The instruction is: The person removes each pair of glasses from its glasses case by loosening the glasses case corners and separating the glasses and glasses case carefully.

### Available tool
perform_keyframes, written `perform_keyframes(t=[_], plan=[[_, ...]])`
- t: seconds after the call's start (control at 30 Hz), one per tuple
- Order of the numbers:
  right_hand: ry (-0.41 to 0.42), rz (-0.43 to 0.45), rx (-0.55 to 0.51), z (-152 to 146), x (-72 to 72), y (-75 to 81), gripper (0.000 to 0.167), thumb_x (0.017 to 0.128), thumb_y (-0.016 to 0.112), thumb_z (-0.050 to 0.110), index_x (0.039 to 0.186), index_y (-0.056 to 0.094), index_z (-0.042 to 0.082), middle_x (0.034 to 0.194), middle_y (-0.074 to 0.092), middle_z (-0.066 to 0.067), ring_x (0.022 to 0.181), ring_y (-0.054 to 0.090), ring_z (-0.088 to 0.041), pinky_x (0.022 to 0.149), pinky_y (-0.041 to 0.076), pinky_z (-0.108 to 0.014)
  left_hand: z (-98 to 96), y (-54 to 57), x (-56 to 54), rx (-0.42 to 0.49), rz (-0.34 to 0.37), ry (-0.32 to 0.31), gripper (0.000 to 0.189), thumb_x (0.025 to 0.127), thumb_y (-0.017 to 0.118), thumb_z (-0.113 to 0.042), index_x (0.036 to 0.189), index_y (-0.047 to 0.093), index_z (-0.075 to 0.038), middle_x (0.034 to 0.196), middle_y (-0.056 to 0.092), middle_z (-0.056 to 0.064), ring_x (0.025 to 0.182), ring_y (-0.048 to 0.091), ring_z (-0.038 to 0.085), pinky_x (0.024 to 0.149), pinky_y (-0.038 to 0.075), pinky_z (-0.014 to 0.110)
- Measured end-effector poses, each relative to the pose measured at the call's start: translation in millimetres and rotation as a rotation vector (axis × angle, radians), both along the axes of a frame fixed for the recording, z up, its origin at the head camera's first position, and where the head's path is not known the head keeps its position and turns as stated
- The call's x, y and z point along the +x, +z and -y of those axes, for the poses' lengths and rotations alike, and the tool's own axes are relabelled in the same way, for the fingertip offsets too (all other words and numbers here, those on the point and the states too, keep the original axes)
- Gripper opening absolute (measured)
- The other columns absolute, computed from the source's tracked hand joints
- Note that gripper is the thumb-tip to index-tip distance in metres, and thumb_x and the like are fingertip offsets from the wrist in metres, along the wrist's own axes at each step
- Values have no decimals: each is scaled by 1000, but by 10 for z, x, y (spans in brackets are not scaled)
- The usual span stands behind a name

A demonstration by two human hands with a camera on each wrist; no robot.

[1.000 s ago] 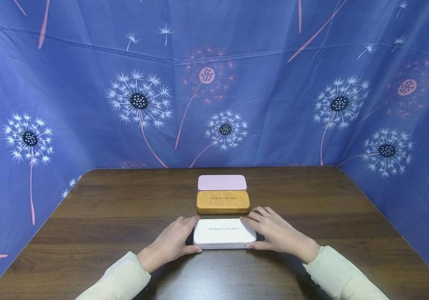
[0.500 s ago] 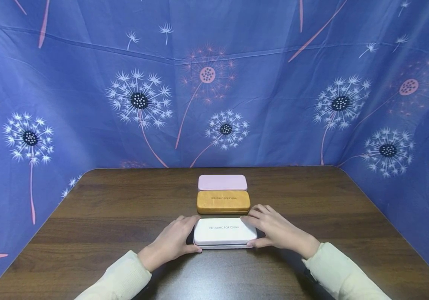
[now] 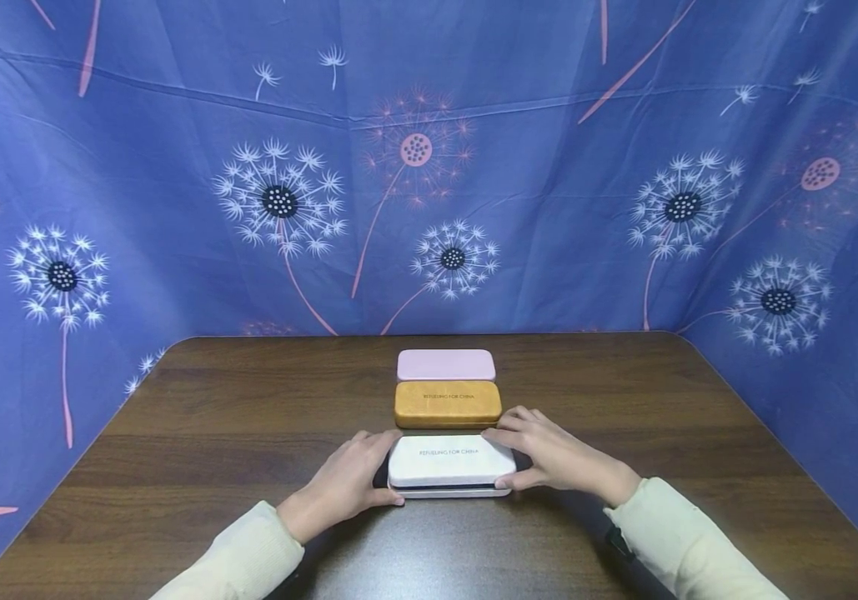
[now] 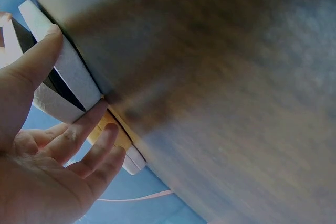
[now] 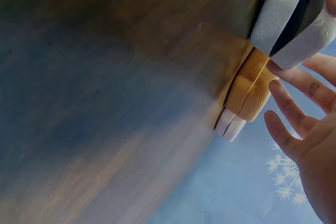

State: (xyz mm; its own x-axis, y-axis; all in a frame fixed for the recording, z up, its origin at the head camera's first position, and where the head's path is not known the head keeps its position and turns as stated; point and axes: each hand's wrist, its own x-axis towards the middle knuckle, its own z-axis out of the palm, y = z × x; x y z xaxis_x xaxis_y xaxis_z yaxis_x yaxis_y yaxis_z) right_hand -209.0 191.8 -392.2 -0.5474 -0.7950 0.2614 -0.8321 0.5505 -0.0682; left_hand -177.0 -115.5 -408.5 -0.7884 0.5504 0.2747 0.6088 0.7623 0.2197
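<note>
A white glasses case [image 3: 449, 463] lettered "REFUELING FOR CHINA" lies on the table in front of me, its lid raised slightly. Between lid and base, a dark gap shows along the front. My left hand [image 3: 348, 477] grips the left end, its thumb on the front of the base [image 4: 77, 72] and a finger at the back corner. At the right end, my right hand [image 3: 541, 452] pinches the lid [image 5: 310, 40] between thumb and fingers. Its remaining fingers spread out behind the case in the right wrist view.
Directly behind the white case sits a mustard-yellow glasses case [image 3: 447, 405] with the same lettering. A pale pink case [image 3: 446, 365] stands farther back, against the yellow one. The brown wooden table [image 3: 263, 392] ends at a blue dandelion-print cloth [image 3: 549, 250].
The white case's lid has lifted at the front, with a dark gap widening above the base. My right thumb has risen with the lid, while the left hand stays in place.
</note>
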Motion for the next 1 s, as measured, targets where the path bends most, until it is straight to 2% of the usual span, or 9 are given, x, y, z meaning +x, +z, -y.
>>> perform_keyframes(t=[0.23, 0.7, 1.0], plan=[[-2, 67, 8, 3, -23, 42, 61, 77, 64, 48, 119, 59, 4, 108, 61, -4, 102, 49, -17, 88, 42, -40, 1, 3, 2, 8, 12, 9, 79, 61, 80, -42, 124, 49, -5, 111, 64, 9, 96, 58, 24, 83, 49, 38], [-40, 202, 16, 5, -70, 97, 57, 78, 66, 44, 121, 58, 8, 116, 60, -4, 108, 45, -18, 89, 41, -42, 4, 3, -1, 31, 23, 12, 78, 60, 80, -41, 123, 48, -8, 109, 65, 7, 94, 58, 23, 80, 49, 39], [-27, 249, 24, 3, -118, 124, 55, 80, 63, 45, 121, 59, 8, 117, 60, -4, 112, 42, -21, 92, 37, -46, 6, 0, -4, 43, 17, 9, 79, 59, 81, -40, 123, 48, -7, 108, 65, 7, 93, 59, 23, 79, 49, 38]])
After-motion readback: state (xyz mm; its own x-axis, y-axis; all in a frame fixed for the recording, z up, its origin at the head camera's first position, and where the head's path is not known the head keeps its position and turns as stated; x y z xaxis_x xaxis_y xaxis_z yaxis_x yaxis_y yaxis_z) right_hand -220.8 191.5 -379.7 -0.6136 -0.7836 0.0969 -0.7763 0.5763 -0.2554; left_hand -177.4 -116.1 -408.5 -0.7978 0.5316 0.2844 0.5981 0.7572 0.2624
